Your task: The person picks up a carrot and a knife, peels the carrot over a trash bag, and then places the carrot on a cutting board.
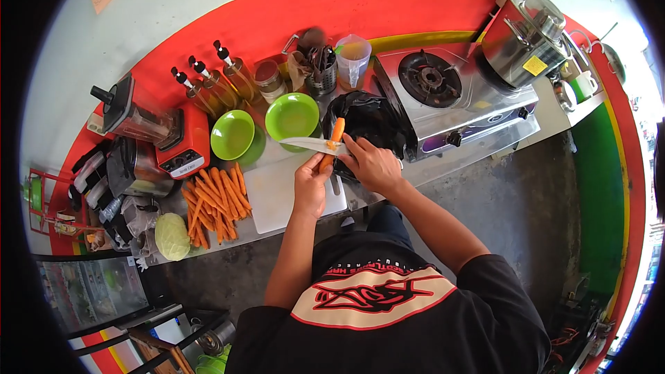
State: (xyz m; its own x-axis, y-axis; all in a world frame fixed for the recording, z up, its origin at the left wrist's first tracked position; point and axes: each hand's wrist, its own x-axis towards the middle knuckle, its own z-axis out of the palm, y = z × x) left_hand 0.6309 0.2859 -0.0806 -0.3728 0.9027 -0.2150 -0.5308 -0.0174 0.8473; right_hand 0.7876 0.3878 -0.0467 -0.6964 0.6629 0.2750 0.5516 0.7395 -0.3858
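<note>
My left hand (312,185) is closed around the lower end of a carrot (337,130), which points up and away from me. In my right hand (370,164) is a knife (305,143), its blade lying across the carrot and pointing left. Orange scraps cling to the blade where it meets the carrot. Just beyond the hands lies an open black plastic bag (366,121). Below and left of them is a white cutting board (277,197). A heap of carrots (216,202) lies to the left of the board.
A green cabbage (172,237) sits at the counter's left end. Two green bowls (232,135) stand behind the board, near a red blender (181,140) and several oil bottles (239,76). Right of the bag is a gas stove (454,97) with a large steel pot (523,41) beyond its burner.
</note>
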